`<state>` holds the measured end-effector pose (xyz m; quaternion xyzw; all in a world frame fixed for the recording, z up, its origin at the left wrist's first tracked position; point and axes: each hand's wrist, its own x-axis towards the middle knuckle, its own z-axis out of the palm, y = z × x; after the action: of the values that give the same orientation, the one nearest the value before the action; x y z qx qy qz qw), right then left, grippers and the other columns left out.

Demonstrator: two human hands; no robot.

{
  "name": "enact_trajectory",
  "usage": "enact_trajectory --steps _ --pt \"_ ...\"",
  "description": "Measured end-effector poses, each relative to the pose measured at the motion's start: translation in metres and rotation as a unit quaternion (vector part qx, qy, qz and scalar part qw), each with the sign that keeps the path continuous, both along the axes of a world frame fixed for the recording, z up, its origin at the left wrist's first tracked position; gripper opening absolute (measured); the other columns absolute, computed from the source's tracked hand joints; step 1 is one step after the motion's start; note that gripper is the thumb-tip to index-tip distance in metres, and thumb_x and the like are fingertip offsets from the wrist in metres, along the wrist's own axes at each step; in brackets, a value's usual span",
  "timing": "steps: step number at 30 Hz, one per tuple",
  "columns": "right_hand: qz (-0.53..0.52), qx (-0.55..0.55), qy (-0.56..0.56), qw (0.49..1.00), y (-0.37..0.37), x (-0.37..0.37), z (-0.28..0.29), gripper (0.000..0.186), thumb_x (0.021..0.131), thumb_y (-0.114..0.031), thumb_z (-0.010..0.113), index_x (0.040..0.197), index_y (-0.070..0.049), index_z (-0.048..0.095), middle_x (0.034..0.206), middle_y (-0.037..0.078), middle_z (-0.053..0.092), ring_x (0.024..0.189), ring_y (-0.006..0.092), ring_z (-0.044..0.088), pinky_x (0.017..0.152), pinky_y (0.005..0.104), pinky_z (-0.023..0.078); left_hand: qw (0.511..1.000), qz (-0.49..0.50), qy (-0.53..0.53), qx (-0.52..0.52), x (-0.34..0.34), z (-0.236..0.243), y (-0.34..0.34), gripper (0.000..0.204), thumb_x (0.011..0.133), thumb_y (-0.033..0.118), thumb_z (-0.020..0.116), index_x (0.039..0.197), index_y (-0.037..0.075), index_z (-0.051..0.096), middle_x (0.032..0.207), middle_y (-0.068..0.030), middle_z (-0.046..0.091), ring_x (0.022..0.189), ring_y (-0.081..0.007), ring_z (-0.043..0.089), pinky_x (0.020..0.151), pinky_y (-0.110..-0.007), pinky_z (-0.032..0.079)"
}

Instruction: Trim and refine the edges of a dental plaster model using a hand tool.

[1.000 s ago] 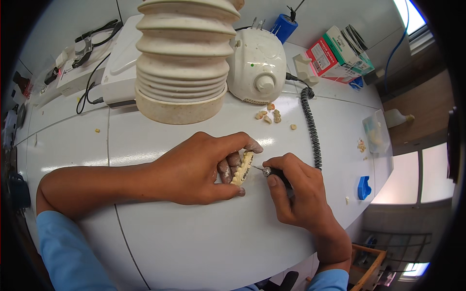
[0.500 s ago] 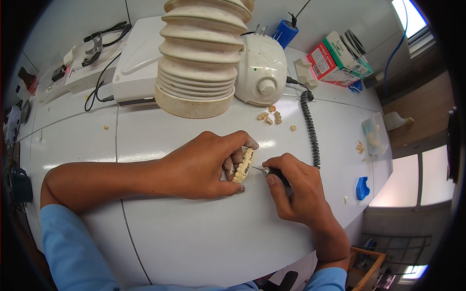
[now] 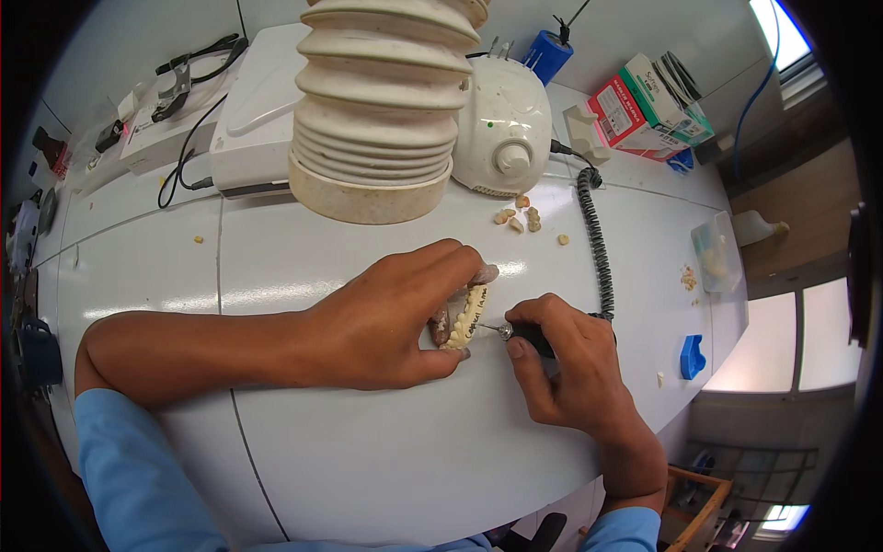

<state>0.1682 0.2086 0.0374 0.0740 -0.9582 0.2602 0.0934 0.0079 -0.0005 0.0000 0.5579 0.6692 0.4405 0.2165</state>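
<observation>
A curved, cream-coloured row of model teeth (image 3: 471, 317) with dark handwriting on its side is held by my left hand (image 3: 395, 317). Thumb and fingers grip it at its two ends, and whitish dust coats the fingertips. My right hand (image 3: 575, 359) is closed around a black rotary handpiece (image 3: 532, 337) with a metal nose. Its thin bur (image 3: 490, 327) points left at the written side of the teeth; whether the tip touches cannot be made out. From the handpiece side a coiled black cord (image 3: 593, 239) runs up to a white control unit (image 3: 506, 129) with a round knob.
Above my left hand hangs a ribbed cream suction hose (image 3: 372, 120). Several tooth-coloured pieces (image 3: 533, 219) lie before the control unit. To the right are a blue U-shaped piece (image 3: 692, 357) and a clear plastic tub (image 3: 716, 250). Cardboard boxes (image 3: 644, 115) stand at the back right.
The model teeth have turned slightly in my left hand, and its fingers have shifted a little. My right hand with the handpiece has moved slightly right. The whole view has shifted a little.
</observation>
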Motion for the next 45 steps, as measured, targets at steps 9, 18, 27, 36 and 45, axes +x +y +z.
enact_trajectory --steps 9,18,27,36,45 --pt "-0.011 -0.025 0.014 1.000 0.003 -0.001 -0.002 0.022 0.093 -0.005 0.076 0.113 -0.001 0.069 0.091 0.011 0.072 0.072 0.0281 0.075 0.063 0.0372 0.057 1.000 0.006 0.021 0.010 -0.001 0.002 -0.003 0.075 0.085 0.015 0.091 0.150 0.003 0.057 0.115 -0.0124 0.059 0.084 -0.0209 0.062 0.069 -0.035 0.055" --pt "-0.063 0.001 0.048 0.997 0.012 -0.002 0.006 0.031 0.091 -0.015 0.087 0.113 -0.002 0.071 0.100 0.011 0.073 0.075 0.0236 0.078 0.065 0.0345 0.060 0.969 0.014 0.240 0.054 -0.006 0.003 0.002 0.079 0.083 0.030 0.095 0.149 0.004 0.060 0.143 -0.0213 0.063 0.141 -0.0397 0.058 0.114 -0.050 0.053" --pt "-0.074 -0.020 0.048 0.996 0.015 -0.001 0.000 0.029 0.094 -0.017 0.086 0.114 -0.002 0.070 0.101 0.012 0.075 0.078 0.0243 0.078 0.068 0.0356 0.059 0.953 0.026 0.298 0.047 -0.001 0.006 0.003 0.072 0.088 0.031 0.092 0.139 -0.005 0.056 0.164 -0.0314 0.049 0.149 -0.0484 0.052 0.126 -0.058 0.043" --pt "-0.015 -0.032 0.010 0.999 0.015 -0.002 0.002 0.025 0.094 -0.016 0.082 0.110 -0.003 0.068 0.098 0.011 0.072 0.082 0.0280 0.077 0.071 0.0382 0.059 0.959 0.028 0.272 0.070 -0.002 0.003 0.000 0.067 0.083 0.041 0.092 0.127 -0.004 0.067 0.133 -0.0245 0.064 0.138 -0.0415 0.060 0.113 -0.052 0.050" --pt "0.002 -0.016 -0.025 1.000 0.008 -0.002 0.007 0.022 0.091 -0.013 0.080 0.107 -0.004 0.066 0.094 0.011 0.068 0.079 0.0296 0.074 0.067 0.0392 0.055 0.974 0.010 0.219 0.057 -0.004 -0.008 0.001 0.073 0.075 0.039 0.099 0.126 -0.002 0.068 0.137 -0.0237 0.065 0.134 -0.0421 0.063 0.114 -0.050 0.052"
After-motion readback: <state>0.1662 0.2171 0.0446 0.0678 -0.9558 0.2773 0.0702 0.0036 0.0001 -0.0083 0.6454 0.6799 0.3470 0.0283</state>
